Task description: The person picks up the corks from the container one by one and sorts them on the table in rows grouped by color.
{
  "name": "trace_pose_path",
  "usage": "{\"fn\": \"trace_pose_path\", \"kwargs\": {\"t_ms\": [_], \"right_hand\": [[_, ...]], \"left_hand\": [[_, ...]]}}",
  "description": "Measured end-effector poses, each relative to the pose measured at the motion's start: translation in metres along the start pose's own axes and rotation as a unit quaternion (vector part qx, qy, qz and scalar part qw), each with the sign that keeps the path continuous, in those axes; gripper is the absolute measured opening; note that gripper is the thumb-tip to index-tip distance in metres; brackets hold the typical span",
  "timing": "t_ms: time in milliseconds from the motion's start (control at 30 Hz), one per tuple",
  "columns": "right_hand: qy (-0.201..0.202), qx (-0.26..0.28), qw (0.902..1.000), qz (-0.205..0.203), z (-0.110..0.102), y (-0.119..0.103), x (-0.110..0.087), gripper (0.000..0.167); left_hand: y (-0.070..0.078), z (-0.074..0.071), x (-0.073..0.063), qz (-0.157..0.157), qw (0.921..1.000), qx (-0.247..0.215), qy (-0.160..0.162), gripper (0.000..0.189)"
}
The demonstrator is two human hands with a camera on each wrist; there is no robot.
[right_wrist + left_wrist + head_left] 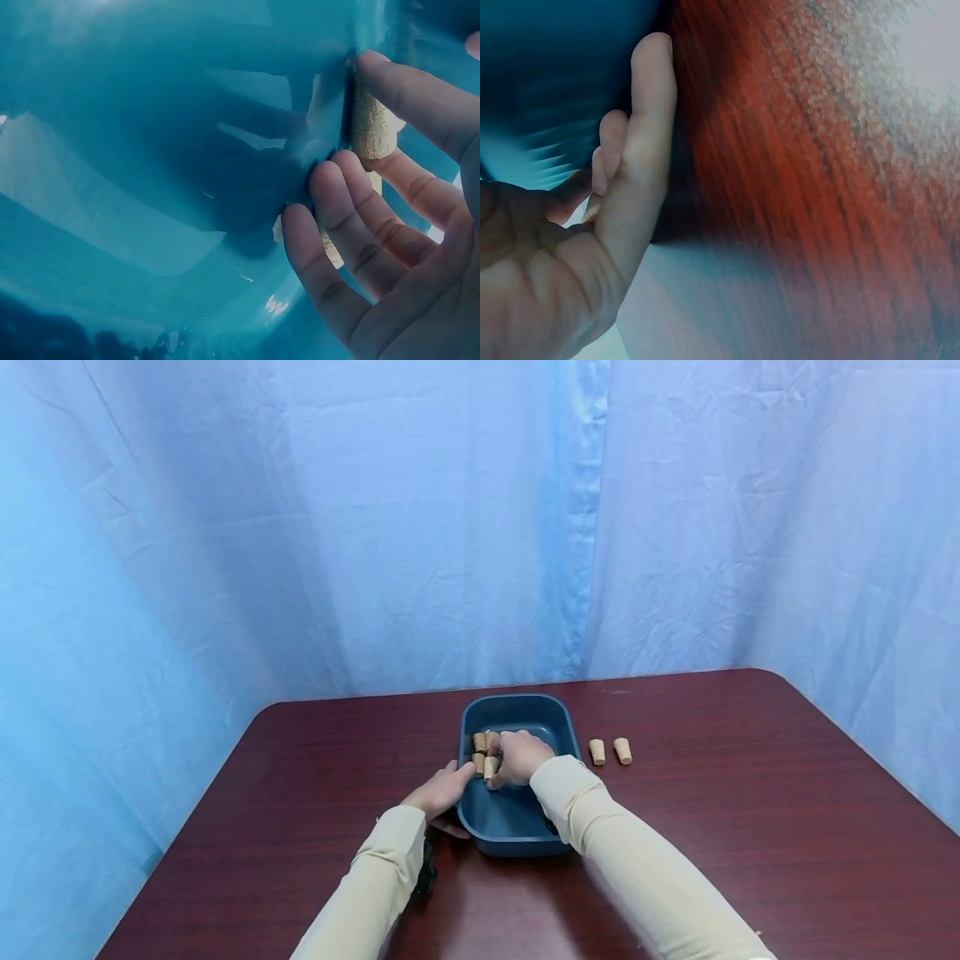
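Note:
A dark blue rectangular box [510, 845] stands on the table, several tapered corks along its left inner wall. My left hand [437, 793] grips that wall, its thumb over the rim and its fingers [652, 90] along the outside. Inside the box, my right hand [521, 758] pinches a cork [375, 131] end to end between thumb and fingers. Beside it stand another cork [478, 766] next to the thumb of the left hand and one more cork [480, 742] behind that. The right fingers partly hide the corks further in.
Two loose corks, a left one [597, 752] and a right one [622, 751], lie on the dark red-brown table [735, 793] to the right of the box. A light blue curtain [435, 527] hangs behind the table and at its sides.

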State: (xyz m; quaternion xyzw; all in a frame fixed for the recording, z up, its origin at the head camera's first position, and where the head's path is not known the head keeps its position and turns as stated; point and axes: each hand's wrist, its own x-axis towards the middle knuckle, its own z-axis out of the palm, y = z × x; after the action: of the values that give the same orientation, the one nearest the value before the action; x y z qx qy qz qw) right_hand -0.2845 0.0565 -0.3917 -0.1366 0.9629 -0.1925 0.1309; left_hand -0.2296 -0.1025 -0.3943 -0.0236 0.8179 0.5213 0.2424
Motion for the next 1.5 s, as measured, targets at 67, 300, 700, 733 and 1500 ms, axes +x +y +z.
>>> {"fn": "trace_pose_path", "kwargs": {"t_ms": [67,300,700,733,1500], "right_hand": [[-0.001,0.009,1.0,0.0,-0.001,0.001,-0.001,0.048],[-0.017,0.052,0.9984,-0.014,-0.011,0.005,-0.006,0.05],[-0.007,0.069,0.9965,-0.046,-0.042,-0.003,-0.018,0.045],[-0.005,0.072,0.996,-0.052,-0.045,-0.003,-0.019,0.044],[0.033,0.081,0.9929,-0.08,-0.099,0.035,-0.046,0.043]], "left_hand": [[0.0,0.0,0.0,0.0,1.0,0.001,0.0,0.072],[-0.001,0.001,0.0,0.0,1.0,-0.003,0.005,0.07],[-0.002,-0.001,0.002,0.005,0.9999,-0.015,-0.003,0.065],[-0.002,-0.001,0.001,0.005,0.9999,-0.015,-0.003,0.065],[-0.002,-0.003,0.0,-0.001,0.9998,-0.019,0.006,0.068]]}}
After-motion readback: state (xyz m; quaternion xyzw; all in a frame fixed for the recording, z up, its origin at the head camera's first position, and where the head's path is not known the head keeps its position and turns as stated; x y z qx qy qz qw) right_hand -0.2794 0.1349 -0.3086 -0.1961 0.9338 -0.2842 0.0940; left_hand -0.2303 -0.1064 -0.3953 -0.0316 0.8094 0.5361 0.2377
